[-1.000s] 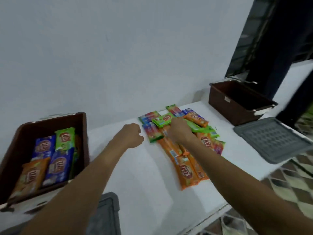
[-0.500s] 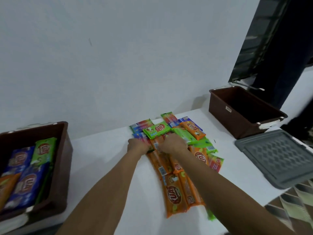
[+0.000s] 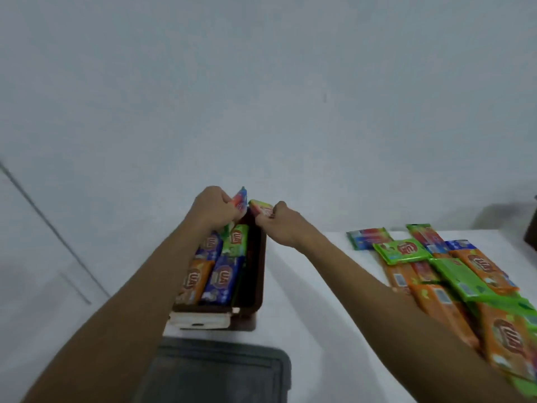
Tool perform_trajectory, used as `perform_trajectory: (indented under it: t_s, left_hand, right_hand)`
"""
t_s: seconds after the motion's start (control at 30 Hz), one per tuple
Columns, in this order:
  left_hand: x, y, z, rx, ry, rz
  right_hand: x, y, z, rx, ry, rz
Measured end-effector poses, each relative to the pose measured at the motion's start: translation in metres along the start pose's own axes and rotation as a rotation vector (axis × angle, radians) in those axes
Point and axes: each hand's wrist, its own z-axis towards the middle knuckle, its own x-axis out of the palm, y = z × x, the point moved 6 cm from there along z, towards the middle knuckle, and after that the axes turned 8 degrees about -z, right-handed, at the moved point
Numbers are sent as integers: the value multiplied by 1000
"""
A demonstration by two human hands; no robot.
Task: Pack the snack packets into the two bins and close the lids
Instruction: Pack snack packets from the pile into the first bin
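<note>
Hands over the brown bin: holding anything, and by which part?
Left hand grips a multicoloured packet by its near end; right hand likewise a red-green packet.

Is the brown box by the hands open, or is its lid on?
Open. The brown bin shows snack packets inside, and the gray lid lies flat on the table in front of it.

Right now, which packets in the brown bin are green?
Only one: the green packet at the far end of the brown bin, beyond the blue packet; the others are blue or orange.
</note>
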Motion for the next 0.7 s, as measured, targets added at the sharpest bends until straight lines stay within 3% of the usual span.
perform_trajectory:
  t_s: [0.13,0.33,0.43,0.5,0.6,0.7]
  left_hand:
    - [-26,60,30,-19,25,279]
    - [18,100,39,126,213,485]
    - [29,118,41,85,399,448]
    - [24,123,43,54,434,364]
    - [10,121,37,61,421,287]
    - [-9,114,11,115,301,189]
  right_hand:
    - [53,58,35,-42,18,-126]
    - [115,49,74,158,-82,-225]
    - [127,46,79,154,-3,-368]
    - [127,45,78,121,13,-441]
    - [129,44,71,86,13,-453]
    - [124,53,48,-26,-72,-516]
